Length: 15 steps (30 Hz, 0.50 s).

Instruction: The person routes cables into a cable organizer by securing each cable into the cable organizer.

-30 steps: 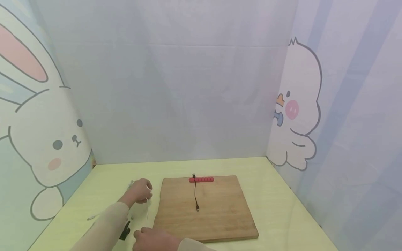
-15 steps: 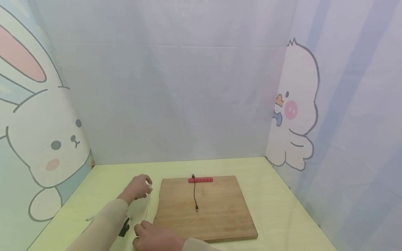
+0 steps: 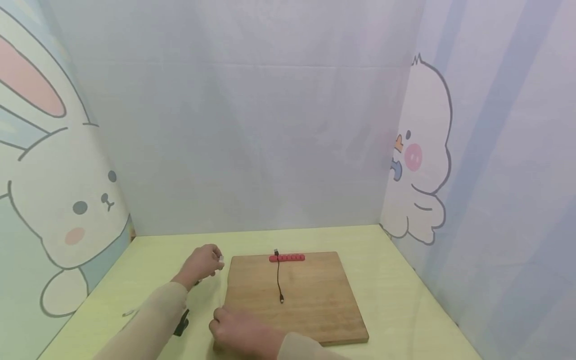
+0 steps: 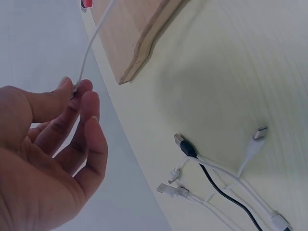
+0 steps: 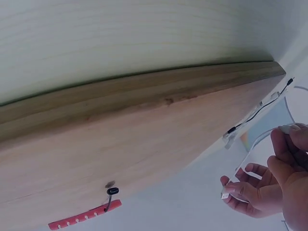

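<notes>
In the head view, my left hand [image 3: 200,264] is just left of the wooden board [image 3: 324,305], near its far corner. It pinches one end of a white charging cable [image 4: 89,50] between thumb and fingertips. My right hand [image 3: 243,330] is over the board's near left corner. From the right wrist view, its thumb and fingers [image 5: 279,144] pinch the cable's other end, and the slightly bowed cable [image 5: 249,154] spans both hands. A short black USB cable [image 3: 279,280] lies on the board, its far plug at a red slotted cable holder [image 3: 294,257].
Left of the board, several white cables [image 4: 250,192] and a black cable [image 4: 214,185] lie loosely crossed on the pale table [image 4: 231,72]. A white plug [image 3: 129,313] and a black piece [image 3: 182,325] show beside the left sleeve. Curtain walls [image 3: 270,150] enclose the table.
Both hands have shifted right with the white cable, toward the board. My left hand is also slightly farther away, and my right hand has come over the board's near corner.
</notes>
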Motion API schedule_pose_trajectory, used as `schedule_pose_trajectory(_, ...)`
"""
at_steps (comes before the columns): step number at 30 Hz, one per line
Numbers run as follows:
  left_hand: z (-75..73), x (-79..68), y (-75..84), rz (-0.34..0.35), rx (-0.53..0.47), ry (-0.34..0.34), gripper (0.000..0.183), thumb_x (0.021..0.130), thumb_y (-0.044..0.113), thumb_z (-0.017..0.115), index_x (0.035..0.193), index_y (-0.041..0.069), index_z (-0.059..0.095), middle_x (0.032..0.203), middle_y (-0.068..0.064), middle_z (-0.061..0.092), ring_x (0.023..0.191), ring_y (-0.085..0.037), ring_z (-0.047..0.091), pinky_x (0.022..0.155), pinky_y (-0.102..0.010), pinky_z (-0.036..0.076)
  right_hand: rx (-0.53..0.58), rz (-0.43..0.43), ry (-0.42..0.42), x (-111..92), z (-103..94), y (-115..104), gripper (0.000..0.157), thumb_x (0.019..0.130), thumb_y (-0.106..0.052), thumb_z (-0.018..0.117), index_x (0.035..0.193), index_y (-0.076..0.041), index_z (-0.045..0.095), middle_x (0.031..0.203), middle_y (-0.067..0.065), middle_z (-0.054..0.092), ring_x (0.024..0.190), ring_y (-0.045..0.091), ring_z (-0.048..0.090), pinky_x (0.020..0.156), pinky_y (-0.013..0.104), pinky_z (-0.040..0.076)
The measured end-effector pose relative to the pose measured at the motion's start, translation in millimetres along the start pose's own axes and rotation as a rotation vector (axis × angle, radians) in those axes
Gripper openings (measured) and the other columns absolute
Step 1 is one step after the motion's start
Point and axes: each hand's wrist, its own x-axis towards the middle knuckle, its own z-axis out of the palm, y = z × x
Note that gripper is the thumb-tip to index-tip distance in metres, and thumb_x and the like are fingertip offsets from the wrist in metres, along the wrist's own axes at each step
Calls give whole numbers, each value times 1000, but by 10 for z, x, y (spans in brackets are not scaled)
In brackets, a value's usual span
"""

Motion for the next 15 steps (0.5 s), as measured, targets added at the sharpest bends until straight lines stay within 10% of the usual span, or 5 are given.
schedule_pose_trajectory(15,113,93,313,112,86,119,20,87,22,70,101,10,61,89,-4,68,70,-16,58,55,-31,42,-142,125,155,-329,8,166,21,85,-23,71,105,-19,66,96,-8,61,81,1,54,71,12,47)
